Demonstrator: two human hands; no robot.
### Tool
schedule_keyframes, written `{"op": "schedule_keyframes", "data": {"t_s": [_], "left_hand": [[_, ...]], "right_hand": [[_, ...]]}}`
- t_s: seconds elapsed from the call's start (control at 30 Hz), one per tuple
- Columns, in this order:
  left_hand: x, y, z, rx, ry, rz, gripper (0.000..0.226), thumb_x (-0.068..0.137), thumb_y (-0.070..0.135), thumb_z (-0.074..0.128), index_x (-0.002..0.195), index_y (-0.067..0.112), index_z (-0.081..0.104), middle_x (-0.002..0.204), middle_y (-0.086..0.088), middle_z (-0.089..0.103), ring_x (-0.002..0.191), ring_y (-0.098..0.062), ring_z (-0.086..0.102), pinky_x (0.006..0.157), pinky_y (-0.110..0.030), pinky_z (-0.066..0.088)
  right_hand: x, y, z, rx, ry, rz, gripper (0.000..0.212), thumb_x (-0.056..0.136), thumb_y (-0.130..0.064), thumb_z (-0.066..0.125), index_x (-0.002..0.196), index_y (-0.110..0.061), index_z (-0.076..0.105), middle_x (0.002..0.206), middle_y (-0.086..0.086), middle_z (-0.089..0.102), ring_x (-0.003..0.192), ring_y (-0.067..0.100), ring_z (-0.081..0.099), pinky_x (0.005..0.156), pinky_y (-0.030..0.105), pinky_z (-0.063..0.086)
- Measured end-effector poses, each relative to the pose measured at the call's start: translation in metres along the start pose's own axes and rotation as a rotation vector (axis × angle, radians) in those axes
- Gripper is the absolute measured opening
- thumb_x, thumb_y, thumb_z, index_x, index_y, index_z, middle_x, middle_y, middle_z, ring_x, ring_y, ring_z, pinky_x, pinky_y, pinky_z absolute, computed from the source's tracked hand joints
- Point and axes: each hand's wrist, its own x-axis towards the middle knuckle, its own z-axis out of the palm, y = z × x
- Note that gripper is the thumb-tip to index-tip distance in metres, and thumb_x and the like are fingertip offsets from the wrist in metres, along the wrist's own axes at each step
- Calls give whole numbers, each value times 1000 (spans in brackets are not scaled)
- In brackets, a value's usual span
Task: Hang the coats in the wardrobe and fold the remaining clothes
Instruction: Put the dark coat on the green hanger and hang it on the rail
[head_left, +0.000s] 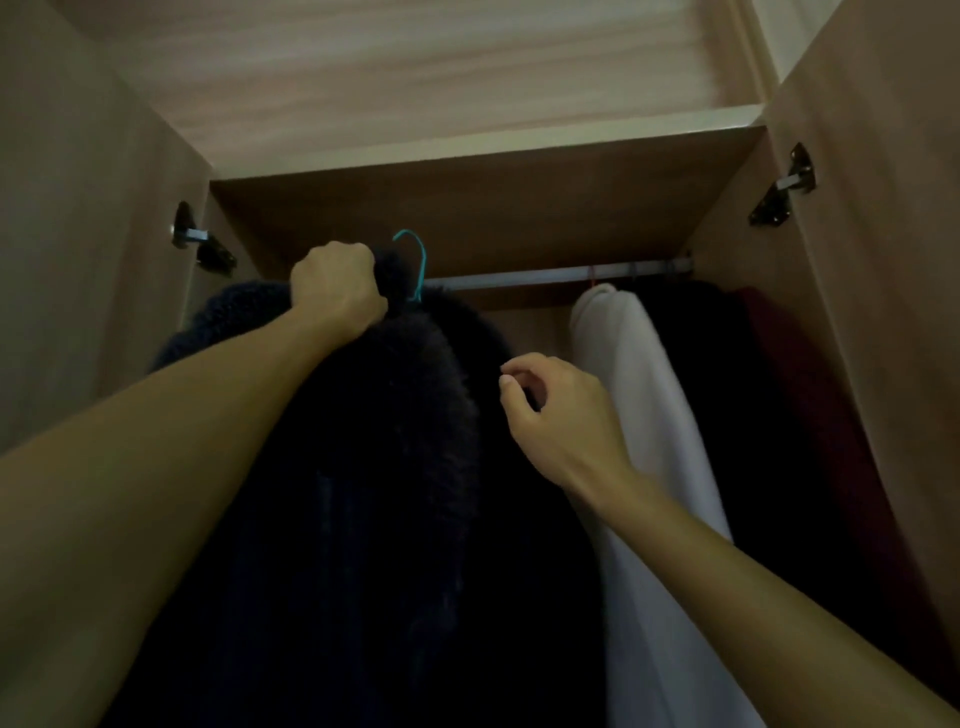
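Placement of a coat on the rail. The left hand (337, 291) is closed tightly around the collar of the dark navy, deep-pile fleece coat (395, 467), just left of the thin teal wire hanger hook (418, 260) that rises out of the collar. The coat is held high at the left of the pale wood-laminate wardrobe (467, 208) and its body drops out of view below.

The right hand (550, 410) sits at the coat's right shoulder with the fingers curled and the thumb close to the forefinger. Whether it pinches the fabric or only hovers against it cannot be told in this dim light.

The silver metal hanging rail (545, 275) runs to the right from behind the hook. Its left part is hidden, so whether the hook is over it cannot be told either.

Further right on the rail hang a white smooth garment (639, 374), a black garment (727, 389) and a dark red garment (810, 415), packed close together.

Judged method:
- Carry the weight with the left hand at the collar, so the wire hook stays upright and does not twist.
- Lift until the hook's open side clears the rail, then lower it on.
- Use the right hand to steady the shoulder and keep the pile off the white garment.
- Seat the hook in the bare stretch of rail between the coat and the white garment.
- Loosen the collar grip only once the rail bears the load.
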Motion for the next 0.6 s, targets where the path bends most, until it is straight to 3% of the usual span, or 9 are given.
{"op": "schedule_keyframes", "data": {"t_s": [0.1,0.27,0.6], "left_hand": [[19,31,18,54,-16,12,10,85,17,61,86,8,57,68,-8,49,62,-25,50,59,-35,43],[42,87,54,124,7,125,6,86,12,56,92,11,60,88,-9,60,84,-29,62,62,-33,44],[72,167,140,118,-41,238,12,93,9,50,96,11,61,83,-6,53,85,-25,62,60,-33,43]], "right_hand": [[20,29,-1,9,-31,4,23,92,-38,49,109,-30,62,102,-10,64,86,6,57,70,28,50],[49,63,-6,-82,-107,-14,24,90,-40,50,110,-32,61,98,-11,64,79,6,53,60,22,40],[87,102,10,-214,-164,-3,23,91,-38,50,110,-32,59,98,-10,63,81,8,56,68,31,53]]}}
